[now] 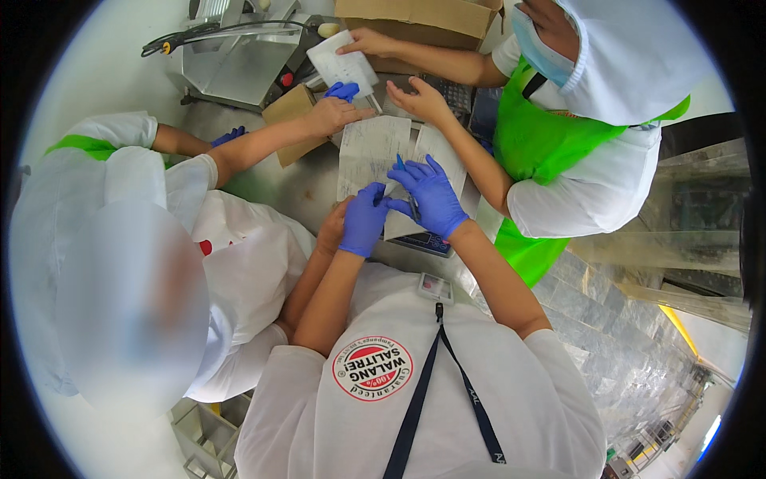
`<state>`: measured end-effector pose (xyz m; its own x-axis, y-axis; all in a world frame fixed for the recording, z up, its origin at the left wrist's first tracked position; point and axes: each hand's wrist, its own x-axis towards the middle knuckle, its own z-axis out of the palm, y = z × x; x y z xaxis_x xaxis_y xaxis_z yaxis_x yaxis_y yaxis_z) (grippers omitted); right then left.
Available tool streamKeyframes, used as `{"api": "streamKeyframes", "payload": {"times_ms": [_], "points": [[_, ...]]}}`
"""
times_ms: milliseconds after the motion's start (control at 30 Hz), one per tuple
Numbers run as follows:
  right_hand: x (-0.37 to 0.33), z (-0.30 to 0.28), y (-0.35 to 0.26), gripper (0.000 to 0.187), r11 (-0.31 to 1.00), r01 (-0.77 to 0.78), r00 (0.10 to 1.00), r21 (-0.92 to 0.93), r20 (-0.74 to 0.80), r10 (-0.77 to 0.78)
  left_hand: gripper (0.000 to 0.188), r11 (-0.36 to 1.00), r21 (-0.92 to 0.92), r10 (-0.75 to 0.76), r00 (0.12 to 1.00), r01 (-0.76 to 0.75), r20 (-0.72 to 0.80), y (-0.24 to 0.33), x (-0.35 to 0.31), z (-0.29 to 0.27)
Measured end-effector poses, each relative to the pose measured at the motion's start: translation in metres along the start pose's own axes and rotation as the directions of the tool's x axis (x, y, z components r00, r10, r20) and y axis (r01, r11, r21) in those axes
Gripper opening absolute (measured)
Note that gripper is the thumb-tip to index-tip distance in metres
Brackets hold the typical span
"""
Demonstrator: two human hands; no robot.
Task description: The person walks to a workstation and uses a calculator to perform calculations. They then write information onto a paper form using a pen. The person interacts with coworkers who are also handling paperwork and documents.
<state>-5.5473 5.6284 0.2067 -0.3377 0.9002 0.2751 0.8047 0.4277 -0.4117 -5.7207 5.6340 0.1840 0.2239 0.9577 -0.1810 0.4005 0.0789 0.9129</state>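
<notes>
My left hand (365,221), in a blue glove, is closed with its fingertips pinched around something small and pale that I cannot make out. Beside it, my blue-gloved right hand (433,196) grips a slim pen (414,209), its thumb side close to the left fingertips. Both hands are over written paper sheets (373,148) on a metal table. A second sheet (447,160) lies partly under my right hand. Just below the hands shows the edge of a dark device with a blue panel (427,243), probably a scale.
At right, a co-worker in a green apron holds folded white papers (343,64). Co-workers' arms reach in from the left, one hand (331,117) over the sheets. A metal machine (235,68), a cardboard box (411,17) and a smaller carton (289,112) stand behind.
</notes>
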Motion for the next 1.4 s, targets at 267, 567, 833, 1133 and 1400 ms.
{"api": "streamKeyframes", "payload": {"times_ms": [267, 567, 833, 1133, 1400], "points": [[-0.013, 0.017, 0.006, 0.027, 0.984, 0.030, 0.984, 0.177, -0.180, 0.002, 0.049, 0.980, 0.183, 0.123, 0.952, -0.072, -0.280, -0.040, 0.064, -0.048], [0.009, 0.017, 0.004, 0.028, 0.994, 0.038, 0.993, 0.102, -0.117, -0.026, 0.054, 0.958, 0.208, 0.249, 0.936, -0.200, -0.247, -0.029, 0.103, -0.056], [-0.059, 0.002, -0.012, 0.035, 0.983, -0.076, 0.969, 0.167, -0.218, 0.112, 0.039, 0.887, 0.423, 0.381, 0.810, -0.185, -0.445, -0.028, 0.163, -0.130], [-0.059, -0.016, -0.009, 0.040, 0.982, -0.110, 0.973, 0.155, -0.183, 0.138, 0.020, 0.695, 0.719, 0.250, 0.930, 0.021, -0.269, 0.001, 0.207, -0.180], [-0.042, -0.006, -0.008, 0.038, 0.979, -0.043, 0.991, 0.197, -0.114, 0.067, 0.020, 0.359, 0.895, 0.732, 0.516, 0.264, -0.446, 0.058, 0.187, -0.196]]}}
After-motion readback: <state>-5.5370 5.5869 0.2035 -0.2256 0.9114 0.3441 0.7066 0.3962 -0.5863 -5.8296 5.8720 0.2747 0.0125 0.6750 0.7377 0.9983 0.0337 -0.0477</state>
